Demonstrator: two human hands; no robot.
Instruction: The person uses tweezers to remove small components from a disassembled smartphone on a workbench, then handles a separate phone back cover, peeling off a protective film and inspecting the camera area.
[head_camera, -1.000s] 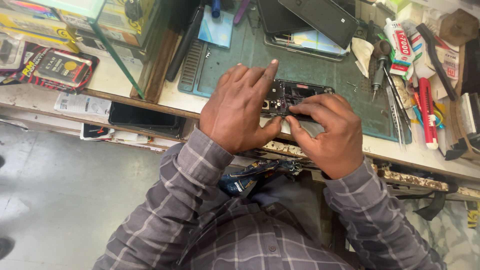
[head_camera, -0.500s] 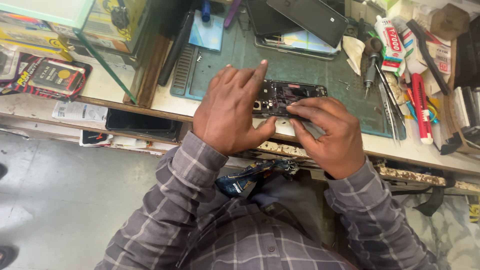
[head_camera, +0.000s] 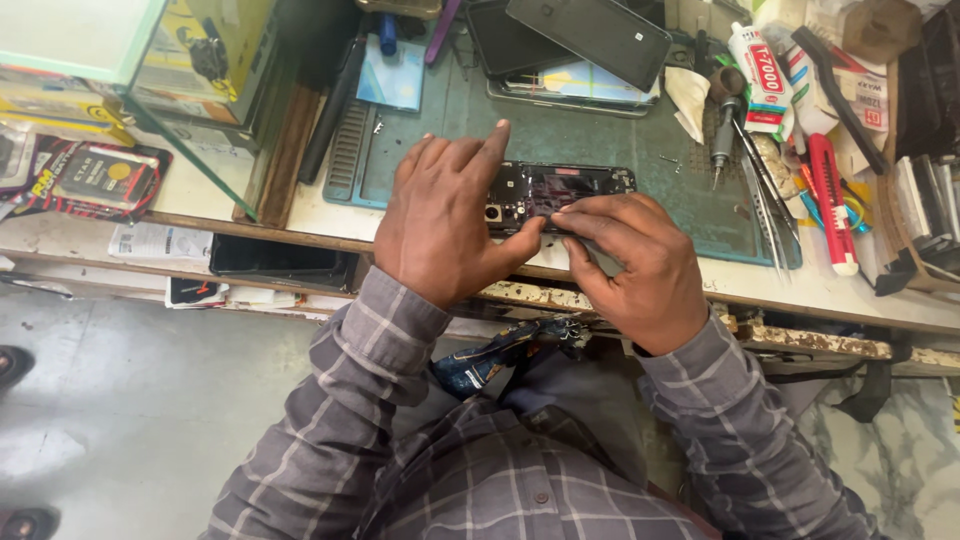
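Opened smartphone (head_camera: 560, 190), back cover off, circuitry and camera modules exposed; lies lengthwise on the green work mat (head_camera: 600, 140), close to the mat's front edge and the counter's front edge.

Left hand (head_camera: 450, 225): fingers curled over the phone's left end, index finger raised and extended, thumb pressed against the phone's near side; grips the phone.

Right hand (head_camera: 640, 265): fingers bunched together, tips pressed on the phone's near edge at mid-length; whether a small tool is pinched there cannot be told.

Dark phone panel (head_camera: 590, 38), at the mat's far edge, tilted, resting on another flat phone body (head_camera: 575, 85).

Screwdriver (head_camera: 722, 130), on the mat's right part, tip toward the front edge.

Tweezers (head_camera: 765, 200), along the mat's right edge.

Glue tube (head_camera: 762, 75), white with red print, far right corner of the mat.

Red-handled utility knife (head_camera: 830, 205), right of the mat on the counter.

Glass display case (head_camera: 150, 70), at the counter's left end, holding yellow boxes.

Sleeves: grey plaid shirt (head_camera: 380, 400).
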